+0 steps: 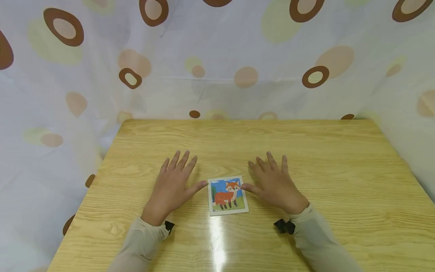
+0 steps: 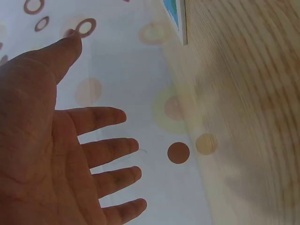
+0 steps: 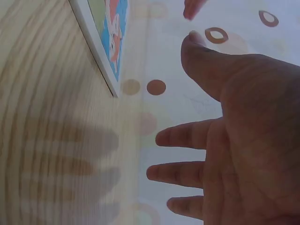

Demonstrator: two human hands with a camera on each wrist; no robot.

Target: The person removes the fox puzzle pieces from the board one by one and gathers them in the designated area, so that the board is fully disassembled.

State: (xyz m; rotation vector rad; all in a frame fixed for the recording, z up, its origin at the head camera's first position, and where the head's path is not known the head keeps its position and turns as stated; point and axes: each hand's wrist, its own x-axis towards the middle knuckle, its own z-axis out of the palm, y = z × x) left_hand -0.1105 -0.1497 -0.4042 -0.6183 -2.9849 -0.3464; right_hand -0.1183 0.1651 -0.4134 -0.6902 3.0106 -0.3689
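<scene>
A square fox picture puzzle (image 1: 228, 196) in a pale frame lies flat on the wooden table, between the two hands. To its left, my left hand (image 1: 174, 185) hovers palm down with fingers spread, its thumb near the frame's upper left corner. On the other side my right hand (image 1: 274, 184) is spread the same way, and from above its thumb tip overlaps the puzzle's right edge. Both wrist views show empty palms held above the tabletop. Only a corner of the puzzle (image 2: 180, 21) appears in the left wrist view; more of the puzzle (image 3: 105, 37) shows in the right wrist view.
The light wooden table (image 1: 340, 170) extends around the hands and puzzle. A white curtain (image 1: 217, 56) with brown and beige spots hangs behind it and along both sides. Small black devices (image 1: 284, 226) sit at the inner wrists.
</scene>
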